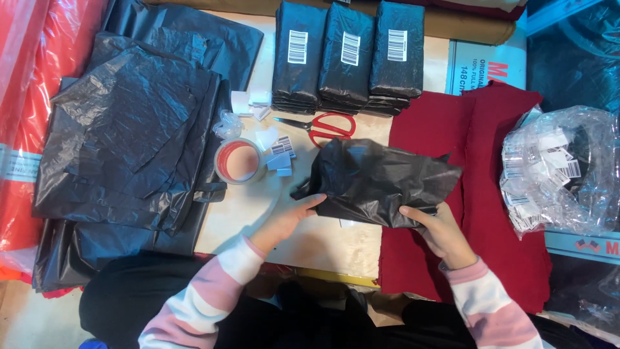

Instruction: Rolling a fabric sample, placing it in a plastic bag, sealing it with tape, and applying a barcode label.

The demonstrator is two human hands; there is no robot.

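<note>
A pale worktable [323, 242] (evenly lit) fills the view, with bare light floor [19, 320] at lower left.

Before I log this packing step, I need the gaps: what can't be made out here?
Head view only:
- Contents of the black bag: opaque plastic hides them.
- Left hand fingertips: tucked under the bag.
- Right hand fingers: partly behind the bag's edge.
- Scissors: one handle hidden by the bag.
</note>
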